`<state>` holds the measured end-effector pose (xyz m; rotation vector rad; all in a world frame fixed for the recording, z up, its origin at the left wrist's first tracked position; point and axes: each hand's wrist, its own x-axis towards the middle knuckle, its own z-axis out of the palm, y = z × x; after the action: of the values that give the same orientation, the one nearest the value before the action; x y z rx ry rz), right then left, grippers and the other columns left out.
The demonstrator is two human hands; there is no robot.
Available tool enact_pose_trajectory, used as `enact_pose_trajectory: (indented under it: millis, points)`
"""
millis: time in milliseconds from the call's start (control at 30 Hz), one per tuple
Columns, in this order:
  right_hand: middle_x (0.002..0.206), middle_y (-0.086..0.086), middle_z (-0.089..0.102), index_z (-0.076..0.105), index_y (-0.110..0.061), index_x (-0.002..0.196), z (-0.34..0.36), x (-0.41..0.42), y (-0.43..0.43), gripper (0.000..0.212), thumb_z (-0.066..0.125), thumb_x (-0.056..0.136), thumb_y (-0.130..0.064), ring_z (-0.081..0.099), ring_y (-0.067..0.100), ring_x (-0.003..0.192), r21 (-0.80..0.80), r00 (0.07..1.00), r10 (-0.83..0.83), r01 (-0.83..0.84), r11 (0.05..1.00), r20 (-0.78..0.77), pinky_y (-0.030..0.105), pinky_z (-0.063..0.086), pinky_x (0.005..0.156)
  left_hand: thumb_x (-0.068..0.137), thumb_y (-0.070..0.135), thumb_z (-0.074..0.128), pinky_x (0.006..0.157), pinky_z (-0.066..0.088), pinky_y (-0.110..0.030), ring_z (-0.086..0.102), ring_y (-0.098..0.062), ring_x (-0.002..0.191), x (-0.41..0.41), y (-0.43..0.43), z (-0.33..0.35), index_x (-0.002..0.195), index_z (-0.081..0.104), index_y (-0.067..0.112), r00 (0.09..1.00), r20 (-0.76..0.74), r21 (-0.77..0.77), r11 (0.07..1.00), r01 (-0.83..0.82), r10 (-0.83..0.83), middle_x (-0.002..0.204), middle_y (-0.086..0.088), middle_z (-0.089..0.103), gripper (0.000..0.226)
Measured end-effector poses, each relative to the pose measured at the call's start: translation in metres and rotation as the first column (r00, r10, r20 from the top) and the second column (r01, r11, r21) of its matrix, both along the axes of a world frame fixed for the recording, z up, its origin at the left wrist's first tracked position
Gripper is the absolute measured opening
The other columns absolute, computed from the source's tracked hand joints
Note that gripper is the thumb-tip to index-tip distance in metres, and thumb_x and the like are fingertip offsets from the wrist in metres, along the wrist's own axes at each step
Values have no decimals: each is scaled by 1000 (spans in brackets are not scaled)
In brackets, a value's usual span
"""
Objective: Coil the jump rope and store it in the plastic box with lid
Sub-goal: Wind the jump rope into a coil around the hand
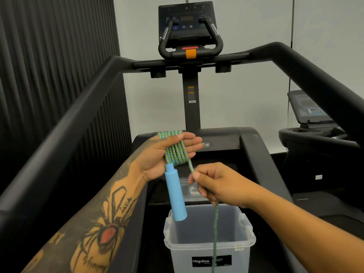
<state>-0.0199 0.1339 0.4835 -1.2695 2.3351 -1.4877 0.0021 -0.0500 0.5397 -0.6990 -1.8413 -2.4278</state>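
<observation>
Head-camera view: a person stood on a black treadmill [256, 154], winding a green-and-blue braided jump rope [175, 152] around the left hand [165, 154]. That hand was held palm-up with its fingers [192, 143] stretched out flat and close together, and several turns of rope lay side by side across the palm and fingers, looping over the top edge of the hand. A light blue handle [175, 196] hung from the lowest turn, tilted slightly, its free end just above the near-left rim of the box. The left forearm bore a large spider tattoo [109, 231].

The right hand [216, 186] was lower and to the right, its thumb and forefinger pinched on the loose length of rope just below the coil, the other fingers curled in around it. From that grip the rope dropped straight down, crossing the open mouth of a translucent plastic box [246, 243] and passing in front of its near wall, over a black label reading "Megabox" [211, 261]. The box stood open on the treadmill deck, directly beneath both hands. A clear lid [189, 191] lay flat on the deck just beyond the box, partly hidden behind the handle and the right hand. The treadmill's console [187, 22] rose in the background against a pale wall, and a second machine [315, 123] stood at the right.
</observation>
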Motion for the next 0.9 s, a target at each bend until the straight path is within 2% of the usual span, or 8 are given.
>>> enact_pose_trajectory:
  millis: [200, 267, 367, 467, 533, 600, 767, 900]
  points:
    - [60, 0, 49, 49, -5, 71, 28, 54, 11, 36, 53, 99, -28, 41, 11, 51, 353, 930, 144, -16, 935, -338, 26, 41, 52, 85, 4, 44, 105, 40, -46, 52, -40, 124, -4, -9, -3, 132, 42, -12, 996, 14, -56, 995, 85, -84, 132, -30, 53, 50]
    - [60, 1, 44, 45, -9, 68, 47, 66, 9, 36, 54, 98, -27, 37, 12, 53, 362, 855, 160, 34, 931, -493, 30, 37, 54, 76, -1, 46, 106, 39, -47, 52, -40, 124, -1, -9, -3, 132, 42, -13, 979, 5, -79, 976, 204, -204, 132, -30, 52, 57]
    - [60, 1, 49, 53, -14, 71, 79, 59, 6, 30, 55, 97, -27, 43, 11, 53, 247, 803, 69, 99, 964, -591, 29, 41, 53, 63, 4, 67, 91, 49, -48, 64, -35, 97, 4, -4, -6, 114, 61, -5, 943, -21, -70, 941, 330, -332, 105, -23, 66, 52]
    - [58, 2, 55, 62, -9, 79, 104, 34, 6, 24, 56, 97, -25, 46, 7, 50, 104, 793, -67, 162, 981, -606, 31, 43, 54, 65, 8, 73, 98, 45, -54, 61, -44, 106, 6, 4, -6, 117, 59, -5, 938, -26, -61, 937, 345, -347, 112, -30, 63, 55]
    - [58, -1, 57, 62, -8, 79, 112, 15, 8, 24, 58, 96, -25, 46, 3, 47, 18, 797, -139, 184, 983, -588, 25, 42, 52, 79, 12, 68, 96, 49, -46, 60, -43, 112, 7, 10, -6, 117, 60, -7, 957, -50, -130, 952, 279, -287, 117, -31, 62, 43]
    - [57, -2, 56, 61, -10, 78, 111, -1, 8, 23, 59, 96, -24, 46, 4, 44, -60, 831, -177, 172, 983, -527, 23, 41, 50, 89, 14, 55, 90, 53, -40, 65, -38, 105, 8, 13, -5, 106, 67, -3, 980, -59, -149, 973, 179, -189, 110, -27, 67, 27]
    - [58, 4, 52, 65, -13, 81, 89, -32, 5, 21, 58, 97, -24, 42, 9, 42, -190, 929, -186, 129, 973, -321, 26, 40, 45, 84, 14, 52, 71, 59, -32, 73, -28, 80, 7, 19, -5, 82, 75, 3, 996, -64, -90, 995, 49, -55, 88, -19, 74, 26]
    - [59, 4, 52, 66, -20, 69, 60, -39, -2, 30, 55, 98, -22, 43, 20, 53, -200, 978, -108, 72, 977, -178, 27, 39, 44, 79, 11, 55, 67, 60, -31, 73, -23, 71, 4, 24, -6, 83, 71, 0, 999, -42, -13, 1000, 17, -17, 80, -16, 74, 20]
